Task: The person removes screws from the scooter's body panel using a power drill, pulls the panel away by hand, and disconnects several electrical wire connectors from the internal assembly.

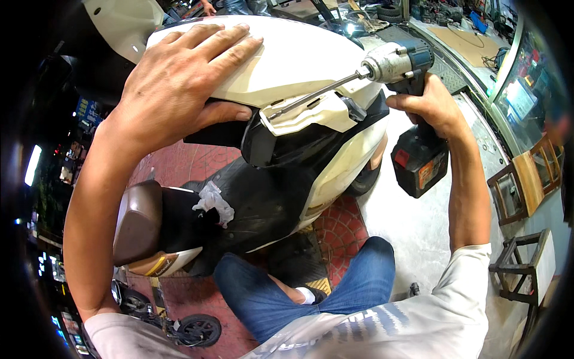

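We have our left hand (pixel 179 69) laid over the far left part of the white panel (pixel 305 51) on the scooter (pixel 341 164). Its fingers are extended and slightly parted, pressed flat on the surface rather than clenched, while the thumb sits lower, by the panel's near edge, just above a black flap (pixel 259 143).

Our right hand (pixel 429 105) grasps the driver (pixel 397 63) at the far right of the scooter, with fingers wrapped round the handle; the trigger is covered, so we cannot tell whether it is pressed. The battery (pixel 420 158) hangs beneath that hand. From the driver's nose the long bit (pixel 317 93) slants left and nearer to us, its tip at the left end of the cream bracket (pixel 314 116) under the panel. We cannot tell whether the tip sits in a screw.

Nearer to us lies the black footboard (pixel 263 200), with a crumpled white rag (pixel 216 200) on its left part and the brown seat (pixel 139 224) farther left. Our knees, in blue jeans (pixel 245 287), are at the near side. A small bike (pixel 200 330) stands at the near left on red paving (pixel 341 230); a stool (pixel 526 269) and a wooden chair (pixel 525 179) stand to the right. At the far left we see another person's hand (pixel 209 9).
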The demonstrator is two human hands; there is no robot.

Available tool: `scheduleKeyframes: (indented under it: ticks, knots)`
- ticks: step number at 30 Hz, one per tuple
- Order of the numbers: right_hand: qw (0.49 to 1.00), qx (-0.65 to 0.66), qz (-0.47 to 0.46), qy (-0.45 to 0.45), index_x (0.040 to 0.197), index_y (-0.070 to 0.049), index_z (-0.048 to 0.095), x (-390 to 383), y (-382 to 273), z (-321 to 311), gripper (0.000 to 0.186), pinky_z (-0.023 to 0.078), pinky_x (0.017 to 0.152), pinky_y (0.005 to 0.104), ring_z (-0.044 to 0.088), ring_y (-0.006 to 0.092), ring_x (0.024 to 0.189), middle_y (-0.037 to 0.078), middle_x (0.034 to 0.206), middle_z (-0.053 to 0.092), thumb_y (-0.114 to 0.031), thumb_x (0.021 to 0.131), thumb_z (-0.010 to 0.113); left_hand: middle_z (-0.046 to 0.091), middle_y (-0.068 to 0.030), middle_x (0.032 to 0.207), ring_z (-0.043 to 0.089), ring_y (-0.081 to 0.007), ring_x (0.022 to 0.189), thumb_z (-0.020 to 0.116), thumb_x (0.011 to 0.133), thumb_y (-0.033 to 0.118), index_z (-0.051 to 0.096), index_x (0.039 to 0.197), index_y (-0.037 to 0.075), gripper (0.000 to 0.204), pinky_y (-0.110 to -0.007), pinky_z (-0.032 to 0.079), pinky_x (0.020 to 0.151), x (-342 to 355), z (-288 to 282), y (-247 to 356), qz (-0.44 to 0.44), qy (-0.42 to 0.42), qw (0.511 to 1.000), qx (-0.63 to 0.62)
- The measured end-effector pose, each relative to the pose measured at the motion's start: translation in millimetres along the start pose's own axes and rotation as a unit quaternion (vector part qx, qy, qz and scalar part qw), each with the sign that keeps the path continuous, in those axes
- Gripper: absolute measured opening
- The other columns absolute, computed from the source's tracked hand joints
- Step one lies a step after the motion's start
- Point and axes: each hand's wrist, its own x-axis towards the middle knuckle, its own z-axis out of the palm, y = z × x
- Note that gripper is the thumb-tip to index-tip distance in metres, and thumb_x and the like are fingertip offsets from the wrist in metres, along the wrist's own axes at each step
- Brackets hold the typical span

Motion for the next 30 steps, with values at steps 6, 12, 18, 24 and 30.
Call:
scheduleKeyframes:
  ticks: [6,12,18,24,30]
  knots:
    - [1.0,-0.012,0.018,-0.023,0.084,-0.004,0.063,9.0,-11.1,3.5,0.03,0.037,0.046,0.0254,0.047,0.0077,0.048,-0.002,0.061,0.052,-0.03,0.075,0.076,0.052,-0.0067,0.153,0.049,-0.0296,0.139,0.08,0.068,0.052,0.049,0.151,0.017,0.096,-0.045,0.041,0.117,-2.7,2.4,-2.6,-0.001,0.016,1.0,-0.009]
    - [0.999,0.016,0.029,-0.025,0.09,-0.004,0.062,12.1,-6.9,-0.7,0.034,0.037,0.046,0.0243,0.047,0.0071,0.05,-0.001,0.064,0.054,-0.029,0.073,0.079,0.053,-0.0085,0.151,0.049,-0.03,0.139,0.08,0.069,0.052,0.049,0.151,0.015,0.095,-0.045,0.041,0.117,-3.0,5.5,-2.0,-0.006,0.021,0.999,-0.03]
    - [0.998,0.058,0.025,-0.03,0.092,-0.004,0.062,16.2,0.1,-1.2,0.031,0.038,0.046,0.0241,0.048,0.0073,0.051,-0.002,0.067,0.053,-0.023,0.074,0.078,0.052,-0.01,0.152,0.048,-0.031,0.14,0.078,0.072,0.053,0.048,0.151,0.014,0.094,-0.045,0.04,0.117,-4.7,2.8,-4.6,-0.004,0.006,0.999,-0.045]
    - [0.995,0.095,0.039,-0.019,0.098,-0.003,0.061,10.7,3.6,-7.7,0.041,0.04,0.047,0.0245,0.049,0.0075,0.055,-0.001,0.075,0.053,-0.022,0.071,0.085,0.051,-0.0138,0.152,0.047,-0.0329,0.141,0.069,0.088,0.055,0.049,0.151,0.012,0.079,-0.045,0.036,0.12,-6.1,1.8,-3.8,-0.004,0.012,0.999,-0.043]
    - [0.993,0.104,0.048,-0.005,0.099,-0.003,0.061,3.3,-1.8,-4.7,0.041,0.039,0.044,0.0246,0.048,0.0076,0.052,-0.001,0.073,0.054,-0.02,0.071,0.085,0.052,-0.0153,0.151,0.048,-0.0326,0.141,0.062,0.092,0.057,0.052,0.148,0.012,0.073,-0.045,0.035,0.121,-6.0,-6.0,-1.3,-0.016,-0.001,0.997,-0.08]
